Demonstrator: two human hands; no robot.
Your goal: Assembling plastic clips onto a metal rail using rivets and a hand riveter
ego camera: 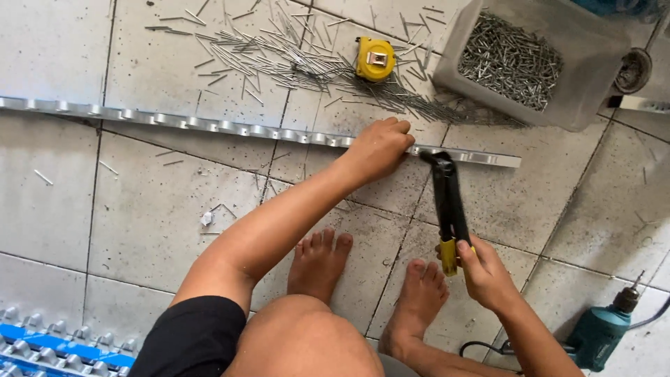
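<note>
Seen from above, on a grey tiled floor [160, 209], the left hand [377, 148] presses down a long, thin, stiff aluminium strip [209, 126]. The right hand [481, 272] clamps the yellow-tipped handles of a black hand riveter [447, 202], nose at the strip. It looks light, likely springy; best held near the nose.

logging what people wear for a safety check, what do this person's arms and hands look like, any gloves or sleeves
Both arms are bare from shoulder to fingertips. The left hand and right hand have no gloves, rings, watch or wristband. No sleeve covers either forearm; only a black garment edge shows near the left shoulder. The feet are bare too.
</note>
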